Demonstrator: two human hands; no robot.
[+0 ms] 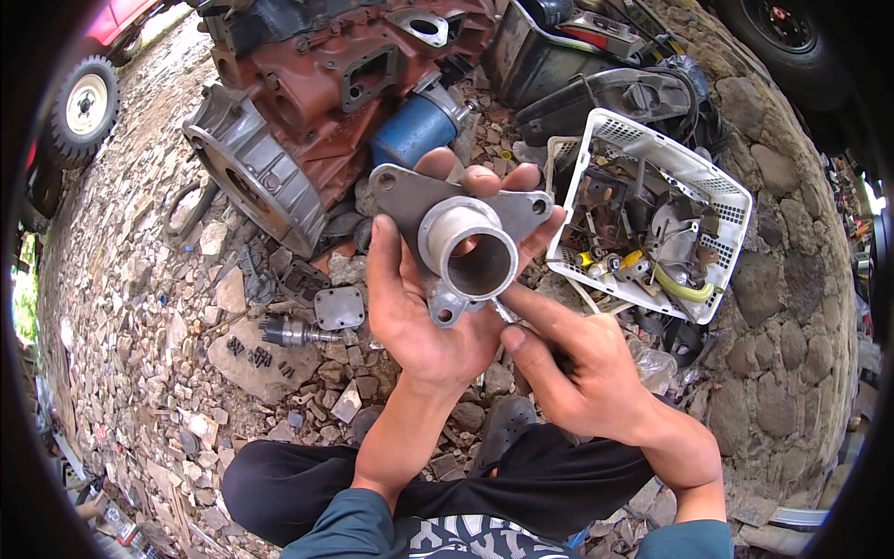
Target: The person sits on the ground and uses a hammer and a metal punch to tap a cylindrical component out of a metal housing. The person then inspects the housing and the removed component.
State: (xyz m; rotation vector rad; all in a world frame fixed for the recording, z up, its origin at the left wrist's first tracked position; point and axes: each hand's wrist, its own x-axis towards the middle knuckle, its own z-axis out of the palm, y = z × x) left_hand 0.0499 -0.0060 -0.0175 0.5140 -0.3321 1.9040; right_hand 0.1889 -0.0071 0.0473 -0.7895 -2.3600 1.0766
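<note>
My left hand (424,340) is wrapped from below around a grey metal flanged pipe fitting (444,235). Its three-eared plate has a bolt hole in each ear, and the short round tube opens toward me. The far fingertips show over the plate's upper edge. Close beneath the tube, my right hand (587,368) pinches a small, thin, shiny metal piece (505,312) between thumb and index finger. Its tip lies by the fitting's lower ear; whether it touches cannot be made out. Most of that piece is hidden by the fingers.
Beyond my hands stands a rust-red engine block (307,102) with a blue oil filter (414,133) and a grey bell housing (256,168). A white plastic basket (736,224) of parts sits at right. Small bolts (261,359) lie on a flat stone at left, near a square metal plate (339,307).
</note>
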